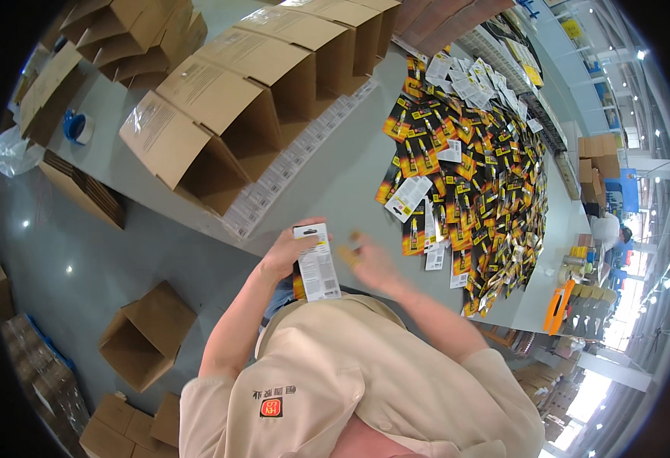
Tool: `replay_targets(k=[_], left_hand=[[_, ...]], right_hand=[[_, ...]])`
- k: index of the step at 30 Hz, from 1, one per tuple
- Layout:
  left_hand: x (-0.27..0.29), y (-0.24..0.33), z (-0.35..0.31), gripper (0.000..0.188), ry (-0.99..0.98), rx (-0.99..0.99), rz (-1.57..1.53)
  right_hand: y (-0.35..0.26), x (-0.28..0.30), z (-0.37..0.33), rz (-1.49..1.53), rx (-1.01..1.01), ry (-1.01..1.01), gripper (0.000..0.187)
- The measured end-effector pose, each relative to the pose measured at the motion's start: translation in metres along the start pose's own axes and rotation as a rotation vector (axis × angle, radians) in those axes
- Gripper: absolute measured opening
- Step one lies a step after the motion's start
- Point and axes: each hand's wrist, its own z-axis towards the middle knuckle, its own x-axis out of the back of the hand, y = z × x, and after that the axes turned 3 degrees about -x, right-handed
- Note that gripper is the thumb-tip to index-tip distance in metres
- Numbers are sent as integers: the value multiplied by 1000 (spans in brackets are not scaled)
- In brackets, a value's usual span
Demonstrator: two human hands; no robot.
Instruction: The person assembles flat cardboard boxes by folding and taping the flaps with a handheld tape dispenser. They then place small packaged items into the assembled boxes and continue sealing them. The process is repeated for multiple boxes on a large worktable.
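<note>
My left hand [280,253] is closed on a small stack of blister cards [319,269] held close to my waist at the table edge. The top card turns its white printed back up, with a hanging hole at its far end; a black and orange edge shows beneath. Just to the right is my right hand [375,266], smeared by motion, with yellowish covers on some fingertips. Whether it holds anything cannot be made out. A large loose pile of black and orange blister cards [495,191] spreads over the right of the table, some with white backs up.
A row of open cardboard boxes [220,72] lies on the table [343,175], beside a long strip of white labels or small boxes [304,153]. A blue tape roll [78,127] sits at the left. On the floor stands an open carton [146,336]. Something orange [558,307] is at the right.
</note>
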Motion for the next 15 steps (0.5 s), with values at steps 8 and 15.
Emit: replay_targets(k=[8, 15], left_hand=[[-10, -2, 30, 35, 104, 50, 12], [-35, -15, 68, 37, -1, 36, 154]], right_hand=[[38, 160, 153, -521, -24, 525, 32], [14, 67, 33, -419, 131, -34, 52]])
